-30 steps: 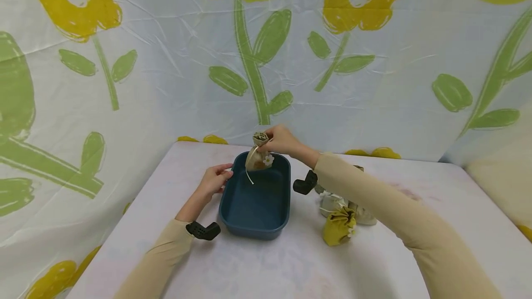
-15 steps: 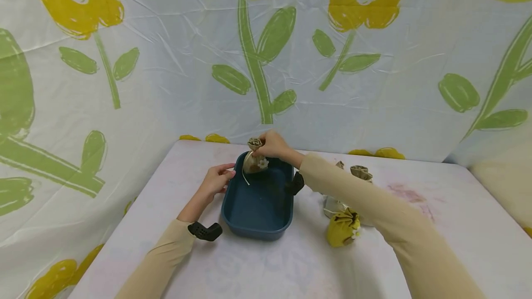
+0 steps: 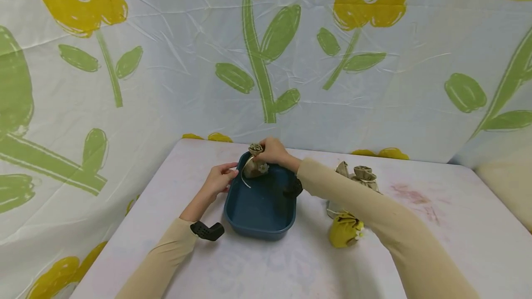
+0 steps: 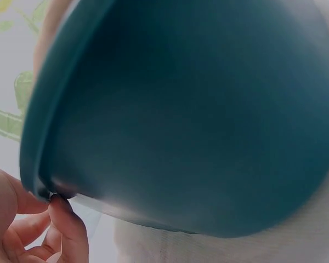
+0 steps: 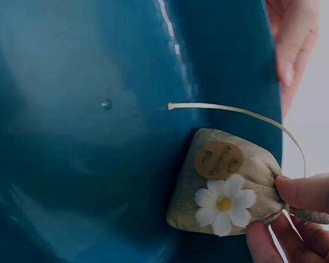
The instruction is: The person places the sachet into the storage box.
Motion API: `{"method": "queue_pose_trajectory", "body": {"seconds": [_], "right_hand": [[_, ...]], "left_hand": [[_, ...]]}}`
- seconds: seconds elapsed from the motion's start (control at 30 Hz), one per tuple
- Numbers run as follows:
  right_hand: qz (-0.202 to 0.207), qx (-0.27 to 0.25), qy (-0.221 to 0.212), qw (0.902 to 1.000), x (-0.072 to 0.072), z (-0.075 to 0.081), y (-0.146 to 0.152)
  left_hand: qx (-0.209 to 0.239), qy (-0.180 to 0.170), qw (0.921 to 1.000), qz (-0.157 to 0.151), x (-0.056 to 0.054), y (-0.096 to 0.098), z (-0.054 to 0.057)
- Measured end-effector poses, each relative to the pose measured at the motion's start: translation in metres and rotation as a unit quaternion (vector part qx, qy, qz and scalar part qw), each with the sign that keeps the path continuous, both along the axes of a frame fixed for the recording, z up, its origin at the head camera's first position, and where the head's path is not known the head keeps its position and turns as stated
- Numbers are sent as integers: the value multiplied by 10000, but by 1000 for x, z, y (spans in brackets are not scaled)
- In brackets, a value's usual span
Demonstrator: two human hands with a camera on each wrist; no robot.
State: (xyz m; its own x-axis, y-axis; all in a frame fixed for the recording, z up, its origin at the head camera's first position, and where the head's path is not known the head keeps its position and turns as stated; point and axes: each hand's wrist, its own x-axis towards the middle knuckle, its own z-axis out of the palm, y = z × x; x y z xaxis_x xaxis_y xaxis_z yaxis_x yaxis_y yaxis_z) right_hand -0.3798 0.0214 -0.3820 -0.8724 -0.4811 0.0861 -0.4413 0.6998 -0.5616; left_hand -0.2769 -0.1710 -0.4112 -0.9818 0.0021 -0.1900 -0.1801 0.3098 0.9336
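A small beige drawstring sachet (image 5: pixel 257 164) with a white daisy and a round tan label is low inside the far left corner of a deep blue tub (image 3: pixel 261 209). My right hand (image 3: pixel 275 152) pinches the gathered neck of this sachet between thumb and fingers; its pale cord trails over the tub floor. At the tub's left side, my left hand (image 3: pixel 218 181) grips the rim, and in the left wrist view its thumb (image 4: pixel 68 227) and fingers meet at that edge.
Right of the tub stand a yellow sachet (image 3: pixel 343 230) and several paler ones, including a beige one (image 3: pixel 365 174), partly behind the right sleeve (image 3: pixel 353 193). A flower-printed cloth (image 3: pixel 174 59) hangs behind the table (image 3: pixel 266 271).
My right hand has lowered the beige sachet into the tub's far left corner and moved slightly left. The left hand keeps its place on the rim. The head view has shifted a little.
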Motion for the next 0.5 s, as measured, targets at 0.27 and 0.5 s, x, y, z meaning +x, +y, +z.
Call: {"method": "queue_pose_trajectory", "body": {"seconds": [0.27,0.5], "right_hand": [[-49,98,74,9999,13,1,-3],[-95,143,-142,9998,30,18,-5]], "left_hand": [[44,42,10000,-33,-1,0,0],[-8,77,10000,-47,-1,0,-1]]}}
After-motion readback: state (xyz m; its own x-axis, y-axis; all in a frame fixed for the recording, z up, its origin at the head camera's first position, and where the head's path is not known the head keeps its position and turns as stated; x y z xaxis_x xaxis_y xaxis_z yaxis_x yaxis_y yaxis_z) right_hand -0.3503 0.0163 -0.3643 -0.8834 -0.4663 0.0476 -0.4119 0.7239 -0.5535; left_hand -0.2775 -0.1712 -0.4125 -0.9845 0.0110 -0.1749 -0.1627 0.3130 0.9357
